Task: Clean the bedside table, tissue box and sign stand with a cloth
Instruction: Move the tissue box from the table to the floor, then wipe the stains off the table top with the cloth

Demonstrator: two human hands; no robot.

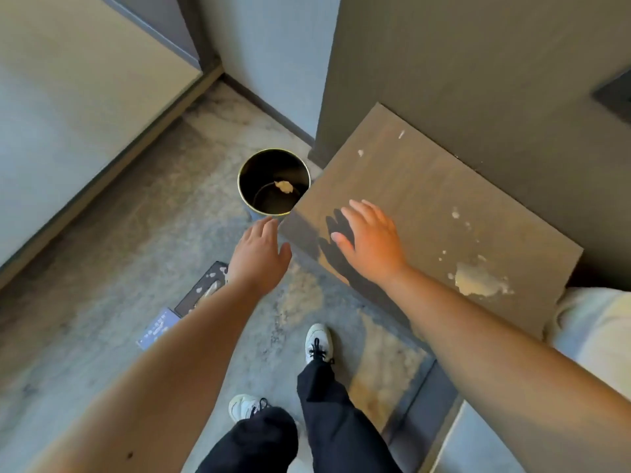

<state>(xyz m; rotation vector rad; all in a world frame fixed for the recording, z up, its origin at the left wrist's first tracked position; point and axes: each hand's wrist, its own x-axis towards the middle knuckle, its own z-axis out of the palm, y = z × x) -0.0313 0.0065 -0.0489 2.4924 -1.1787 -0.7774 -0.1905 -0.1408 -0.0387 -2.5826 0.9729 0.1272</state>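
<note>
Hovering empty: right hand (370, 242) spread over stained bedside table (426, 206), left hand (257, 256) loosely spread beside it.
Left forearm hides most of the tissue box (201, 288), lower left.

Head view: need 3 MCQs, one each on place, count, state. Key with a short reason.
1. Where is the round bin?
A. on the floor at the bedside table's corner
B. on the bedside table
C. on the bed

2. How many shoes show?
A. none
B. one
C. two

3. What is the right hand doing?
A. gripping a cloth
B. open, holding nothing
C. lifting the bin

Key:
1 A, it stands on the floor against the bedside table corner.
2 C, a left shoe and a right shoe.
3 B, fingers spread over the tabletop, no cloth in it.
</note>
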